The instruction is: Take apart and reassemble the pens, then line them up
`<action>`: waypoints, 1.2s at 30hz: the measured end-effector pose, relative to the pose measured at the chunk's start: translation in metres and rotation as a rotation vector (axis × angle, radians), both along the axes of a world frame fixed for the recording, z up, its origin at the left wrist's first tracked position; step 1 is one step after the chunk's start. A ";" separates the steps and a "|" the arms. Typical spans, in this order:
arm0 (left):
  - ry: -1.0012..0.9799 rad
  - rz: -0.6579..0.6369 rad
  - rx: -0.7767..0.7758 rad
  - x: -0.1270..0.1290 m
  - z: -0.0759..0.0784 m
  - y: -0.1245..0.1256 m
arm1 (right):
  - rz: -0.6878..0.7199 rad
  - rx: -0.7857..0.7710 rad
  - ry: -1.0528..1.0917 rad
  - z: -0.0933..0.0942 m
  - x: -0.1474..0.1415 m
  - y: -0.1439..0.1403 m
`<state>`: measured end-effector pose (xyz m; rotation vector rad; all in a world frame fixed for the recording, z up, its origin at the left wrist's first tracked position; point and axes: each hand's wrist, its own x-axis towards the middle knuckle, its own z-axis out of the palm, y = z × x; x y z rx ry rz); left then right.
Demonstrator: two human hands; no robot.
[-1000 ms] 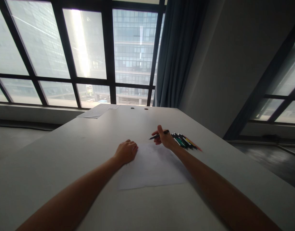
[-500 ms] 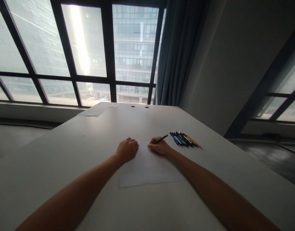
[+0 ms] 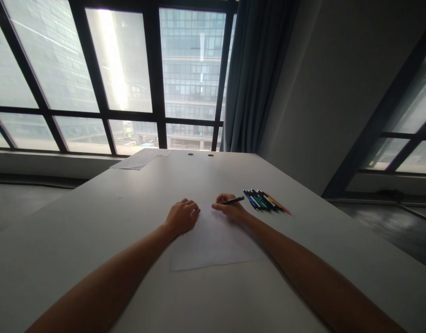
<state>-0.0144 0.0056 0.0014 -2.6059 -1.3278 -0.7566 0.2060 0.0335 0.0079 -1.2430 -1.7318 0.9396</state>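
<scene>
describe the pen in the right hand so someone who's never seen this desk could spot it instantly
Start at the big white table under the window and find the sheet of paper near its middle, pinned by the left hand. At the sheet's far edge the right hand grips a black pen. It is the only pen off the table; the coloured pens lie in a row just right of it.

No readable text, label, brand, number or sign showing anywhere in frame. Sheet of paper [image 3: 213, 243] at lower centre looking blank. Far papers [image 3: 139, 159] at upper left of table showing faint marks, too small to read. Pens [image 3: 264, 201] right of centre carrying no legible print.
</scene>
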 end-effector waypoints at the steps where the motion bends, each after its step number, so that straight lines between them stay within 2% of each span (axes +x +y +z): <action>1: -0.010 -0.015 0.024 0.000 0.000 0.000 | 0.055 -0.011 0.049 0.001 0.000 0.000; 5: -0.055 -0.075 0.099 0.000 0.002 -0.002 | 0.292 -0.103 0.197 0.008 -0.002 -0.006; 8: -0.058 -0.119 0.102 0.001 0.002 -0.002 | 0.376 -0.189 0.244 0.010 -0.006 -0.011; 10: -0.044 -0.136 0.092 0.001 0.001 -0.001 | 0.399 -0.191 0.228 0.010 -0.010 -0.013; 13: -0.042 -0.127 0.076 0.001 -0.001 0.001 | 0.271 -0.086 0.246 0.009 -0.014 -0.011; 15: -0.049 -0.119 0.064 0.001 -0.002 0.003 | 0.130 -0.005 0.339 0.008 -0.017 -0.007; 17: -0.056 -0.114 0.046 0.001 -0.003 0.003 | 0.047 0.033 0.479 0.011 -0.018 -0.002; 21: -0.049 -0.075 0.014 0.001 -0.005 0.003 | -0.010 0.060 0.723 0.031 -0.007 0.005; 27: 0.006 -0.065 0.004 0.003 -0.005 0.003 | -0.060 0.058 0.727 0.064 0.034 0.010; 30: -0.004 -0.067 0.004 0.003 -0.005 0.004 | -0.072 0.076 0.721 0.065 0.044 0.012; 36: 0.004 -0.060 0.009 0.002 -0.004 0.002 | -0.111 0.120 0.671 0.057 0.043 0.016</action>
